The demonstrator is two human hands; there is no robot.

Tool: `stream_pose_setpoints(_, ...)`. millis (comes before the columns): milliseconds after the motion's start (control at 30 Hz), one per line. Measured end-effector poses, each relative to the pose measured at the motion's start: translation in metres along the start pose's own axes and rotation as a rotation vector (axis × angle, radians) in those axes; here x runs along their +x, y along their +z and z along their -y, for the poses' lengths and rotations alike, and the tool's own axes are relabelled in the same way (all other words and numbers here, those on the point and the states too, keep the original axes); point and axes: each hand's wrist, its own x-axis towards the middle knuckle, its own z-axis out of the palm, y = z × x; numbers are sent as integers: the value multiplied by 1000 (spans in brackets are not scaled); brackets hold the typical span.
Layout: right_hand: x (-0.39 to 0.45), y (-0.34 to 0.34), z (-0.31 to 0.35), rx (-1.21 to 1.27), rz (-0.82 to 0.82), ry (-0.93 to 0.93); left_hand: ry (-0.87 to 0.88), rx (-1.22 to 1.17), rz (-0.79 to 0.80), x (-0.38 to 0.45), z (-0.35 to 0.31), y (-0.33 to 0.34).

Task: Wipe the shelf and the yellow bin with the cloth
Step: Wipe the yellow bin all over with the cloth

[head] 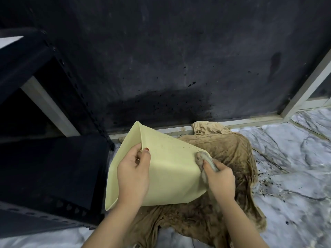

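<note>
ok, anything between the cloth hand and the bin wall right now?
Nothing visible. The right hand grips the grey cloth, which is pressed straight against the yellow bin near its base corner. The left hand holds the bin by its rim, away from the wiped area. The brown rag lies underneath, not between.

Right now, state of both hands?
Left hand: closed on the rim of the pale yellow plastic bin.
Right hand: closed on the bunched grey cloth, pressed against the bin.
</note>
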Motion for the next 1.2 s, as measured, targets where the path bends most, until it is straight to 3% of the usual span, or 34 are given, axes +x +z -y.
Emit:
stream_pose_setpoints(267,8,-5,-10,-78,-56,89,19,7,-14,-3,-1,6)
stream_pose_setpoints(567,-51,29,59,-174,71,-459,53,22,13,-4,-6,13)
stream_pose_setpoints(733,-41,26,49,-86,104,-374,44,19,34,-4,-7,12)
stream_pose_setpoints(933,-12,7,22,-105,36,-107,-13,19,44,-2,-5,8)
stream_pose_setpoints(1200,1,-7,-4,-83,-2,32,-115,-48,209,4,-21,4)
